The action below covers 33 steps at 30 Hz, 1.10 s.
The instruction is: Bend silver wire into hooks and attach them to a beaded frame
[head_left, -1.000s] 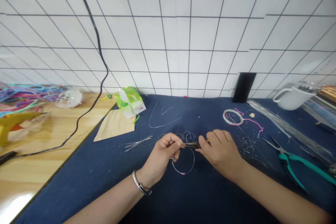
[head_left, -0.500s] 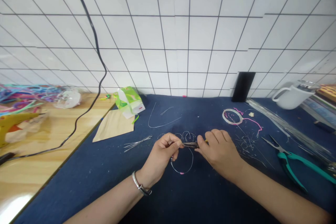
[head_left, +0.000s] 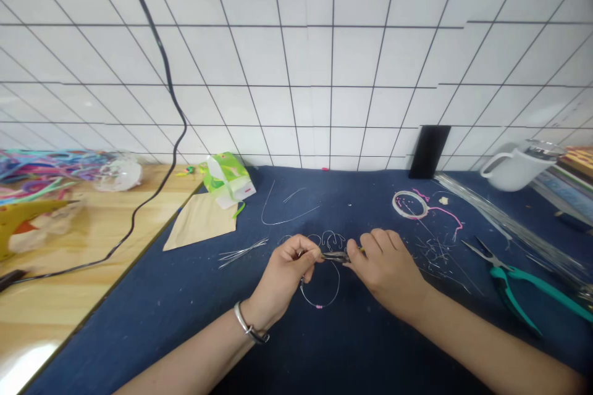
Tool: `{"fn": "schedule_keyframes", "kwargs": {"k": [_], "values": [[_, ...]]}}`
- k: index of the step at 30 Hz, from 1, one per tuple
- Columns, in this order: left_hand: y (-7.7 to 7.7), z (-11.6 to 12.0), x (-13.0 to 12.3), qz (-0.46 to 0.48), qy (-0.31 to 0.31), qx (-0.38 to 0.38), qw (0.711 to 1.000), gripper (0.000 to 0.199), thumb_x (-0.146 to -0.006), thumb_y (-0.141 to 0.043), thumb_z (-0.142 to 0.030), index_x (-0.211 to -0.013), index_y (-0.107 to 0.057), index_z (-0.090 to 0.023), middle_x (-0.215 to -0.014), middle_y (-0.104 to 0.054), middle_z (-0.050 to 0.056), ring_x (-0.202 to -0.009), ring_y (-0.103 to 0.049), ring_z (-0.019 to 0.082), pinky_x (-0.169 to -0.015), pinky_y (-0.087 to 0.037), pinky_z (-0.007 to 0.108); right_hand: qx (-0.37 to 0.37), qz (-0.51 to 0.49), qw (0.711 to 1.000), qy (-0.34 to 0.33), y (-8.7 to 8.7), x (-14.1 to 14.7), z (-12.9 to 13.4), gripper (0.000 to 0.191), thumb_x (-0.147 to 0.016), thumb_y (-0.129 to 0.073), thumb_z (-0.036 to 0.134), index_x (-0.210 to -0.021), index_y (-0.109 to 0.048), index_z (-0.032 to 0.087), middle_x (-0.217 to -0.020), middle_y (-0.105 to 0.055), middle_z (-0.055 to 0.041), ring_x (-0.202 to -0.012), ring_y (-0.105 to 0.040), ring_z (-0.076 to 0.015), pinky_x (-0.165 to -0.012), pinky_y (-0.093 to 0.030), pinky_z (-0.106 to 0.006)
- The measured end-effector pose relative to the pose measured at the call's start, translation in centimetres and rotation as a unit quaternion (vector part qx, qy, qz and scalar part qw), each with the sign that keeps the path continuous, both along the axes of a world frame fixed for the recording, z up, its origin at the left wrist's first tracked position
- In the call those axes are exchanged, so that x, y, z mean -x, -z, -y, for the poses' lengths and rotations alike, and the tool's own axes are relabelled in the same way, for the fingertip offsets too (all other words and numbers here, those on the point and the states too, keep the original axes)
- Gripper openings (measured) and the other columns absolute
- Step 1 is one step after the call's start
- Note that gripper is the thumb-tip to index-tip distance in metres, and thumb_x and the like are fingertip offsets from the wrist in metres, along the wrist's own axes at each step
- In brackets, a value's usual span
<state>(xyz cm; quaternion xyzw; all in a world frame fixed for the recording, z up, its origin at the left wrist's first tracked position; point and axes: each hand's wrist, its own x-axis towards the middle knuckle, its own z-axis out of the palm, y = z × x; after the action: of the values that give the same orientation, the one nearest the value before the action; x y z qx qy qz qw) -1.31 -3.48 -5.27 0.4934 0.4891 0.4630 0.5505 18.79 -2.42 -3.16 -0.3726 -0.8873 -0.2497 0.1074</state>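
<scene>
Between finger and thumb, my left hand [head_left: 293, 268] pinches a thin silver wire loop [head_left: 337, 291]. The loop hangs below the fingers, with a few pink beads [head_left: 319, 307] at its lowest part. My right hand [head_left: 386, 268] is wrapped around a pair of pliers [head_left: 336, 256], whose dark jaws point left and meet the wire at my left fingertips. The handles are mostly hidden in my palm. Just behind the jaws, several curved wire pieces [head_left: 332, 237] lie on the dark blue cloth [head_left: 296, 358].
Teal-handled pliers [head_left: 509, 274], wire scraps [head_left: 438, 254], a ring dish [head_left: 395, 204] with pink beads, and long wires [head_left: 514, 225] lie right. Straight wires [head_left: 243, 253], a paper piece [head_left: 201, 222] and a green packet [head_left: 228, 178] lie left. A white mug [head_left: 514, 168] stands back right.
The plier jaws look closer together at my left fingertips. The beaded loop has shifted very slightly left. Both hands stay almost where they were.
</scene>
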Motion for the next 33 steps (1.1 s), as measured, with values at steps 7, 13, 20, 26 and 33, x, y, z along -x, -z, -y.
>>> {"fn": "schedule_keyframes", "kwargs": {"k": [7, 13, 20, 26, 33], "values": [[-0.43, -0.11, -0.11, 0.008, -0.011, 0.006, 1.0, 0.012, -0.081, -0.056, -0.023, -0.073, -0.055, -0.015, -0.049, -0.048, -0.005, -0.045, -0.039, 0.005, -0.05, -0.029, 0.02, 0.003, -0.008, 1.0, -0.01, 0.05, 0.07, 0.12, 0.026, -0.088, -0.043, 0.03, -0.102, -0.058, 0.013, -0.074, -0.05, -0.0064, -0.075, -0.042, -0.02, -0.067, -0.029, -0.036], [-0.58, -0.08, -0.17, 0.03, -0.02, 0.005, 0.999, 0.012, -0.079, -0.057, -0.023, -0.073, -0.054, -0.014, -0.061, -0.055, -0.003, -0.046, -0.04, 0.004, -0.048, -0.029, 0.02, 0.016, -0.035, 0.999, 0.011, 0.0, 0.32, 0.15, 0.03, -0.088, -0.043, 0.034, -0.106, -0.056, 0.015, -0.08, -0.052, -0.0076, -0.081, -0.043, -0.0221, -0.07, -0.029, -0.037], [-0.01, 0.0, -0.36, 0.032, -0.022, 0.013, 0.999, 0.013, -0.08, -0.057, -0.025, -0.075, -0.054, -0.015, -0.063, -0.057, -0.002, -0.048, -0.042, 0.005, -0.05, -0.032, 0.02, 0.045, -0.049, 0.998, 0.019, 0.14, 0.45, -0.02, 0.032, -0.088, -0.043, 0.036, -0.108, -0.056, 0.016, -0.082, -0.053, -0.0081, -0.084, -0.043, -0.0231, -0.071, -0.029, -0.038], [0.07, 0.05, -0.5, 0.036, -0.022, 0.012, 0.999, 0.012, -0.08, -0.057, -0.025, -0.075, -0.054, -0.015, -0.066, -0.058, -0.001, -0.048, -0.043, 0.005, -0.051, -0.033, 0.02, 0.042, -0.054, 0.998, 0.015, 0.18, 0.39, -0.07, 0.031, -0.088, -0.043, 0.036, -0.106, -0.057, 0.015, -0.079, -0.052, -0.0081, -0.081, -0.042, -0.0221, -0.07, -0.029, -0.037], [0.02, 0.19, -0.48, 0.037, -0.02, 0.001, 0.999, 0.012, -0.08, -0.057, -0.024, -0.073, -0.055, -0.014, -0.066, -0.058, -0.001, -0.049, -0.043, 0.005, -0.051, -0.032, 0.02, 0.042, -0.044, 0.998, 0.012, 0.21, 0.34, 0.02, 0.028, -0.087, -0.045, 0.031, -0.105, -0.058, 0.015, -0.077, -0.052, -0.0079, -0.08, -0.041, -0.0214, -0.069, -0.029, -0.036]]}}
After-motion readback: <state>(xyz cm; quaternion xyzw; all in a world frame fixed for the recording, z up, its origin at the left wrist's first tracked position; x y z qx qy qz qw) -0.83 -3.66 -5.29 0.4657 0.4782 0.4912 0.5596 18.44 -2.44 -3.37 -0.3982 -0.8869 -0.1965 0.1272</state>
